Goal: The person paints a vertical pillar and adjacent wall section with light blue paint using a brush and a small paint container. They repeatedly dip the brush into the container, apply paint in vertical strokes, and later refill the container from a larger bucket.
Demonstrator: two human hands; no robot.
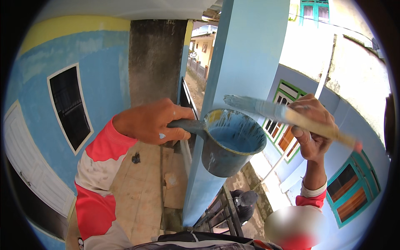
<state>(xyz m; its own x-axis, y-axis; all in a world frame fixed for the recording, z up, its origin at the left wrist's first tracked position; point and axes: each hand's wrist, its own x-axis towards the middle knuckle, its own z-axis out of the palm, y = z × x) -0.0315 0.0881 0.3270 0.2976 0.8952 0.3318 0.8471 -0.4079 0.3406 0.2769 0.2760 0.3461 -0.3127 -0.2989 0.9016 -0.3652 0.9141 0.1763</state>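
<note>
In the middle of the head view hangs a dark dipper [227,160], its inside streaked with paint. My left hand [154,121] is closed round its short handle, a dab of light blue paint on the skin. Light blue paint [229,137] lies inside the cup. My right hand [314,125] grips the pale wooden handle of a paintbrush [266,109], slightly blurred. Its paint-coated bristles reach left over the dipper's rim, and the handle end points down to the right. Just behind both stands a light blue square pillar [250,54].
A blue wall [104,62] with a dark window and a white door [35,154] is on the left. Below are floor tiles [139,187] and a dark metal railing [227,208]. A person in a dark cap [246,200] is beyond it. Neighbouring house windows [354,187] are at right.
</note>
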